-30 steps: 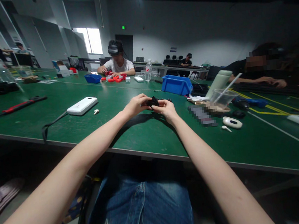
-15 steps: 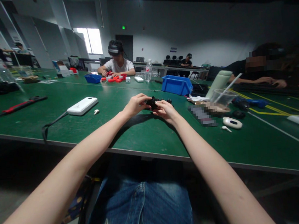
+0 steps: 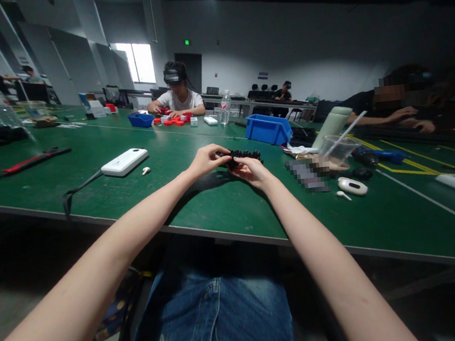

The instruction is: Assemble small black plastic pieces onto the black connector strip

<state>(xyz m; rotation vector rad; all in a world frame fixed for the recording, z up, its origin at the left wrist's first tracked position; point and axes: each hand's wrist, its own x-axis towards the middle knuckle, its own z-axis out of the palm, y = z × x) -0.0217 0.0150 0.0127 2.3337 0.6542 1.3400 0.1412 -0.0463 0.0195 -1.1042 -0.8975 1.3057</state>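
Over the green table (image 3: 223, 209), my left hand (image 3: 207, 160) grips the left end of a small black part (image 3: 230, 158) between thumb and fingers. My right hand (image 3: 252, 169) closes on the same part from the right, thumb on top and fingers curled beneath. Just behind my right hand, more black knobbly pieces (image 3: 252, 154) show; whether they join the held part I cannot tell. My fingers cover much of the part, so its exact kind stays unclear.
A blue bin (image 3: 268, 128) stands behind my hands. To the left lie a white power bank (image 3: 125, 162) and an earbud (image 3: 146, 170). At right are a plastic cup (image 3: 337, 151), a green bottle (image 3: 332, 127) and an earbud case (image 3: 352, 186). Across the table a person (image 3: 179, 97) handles red pieces.
My right hand has shifted slightly, its thumb now lying flatter across the black part. The part sits lower, and more of the black pieces behind it show.
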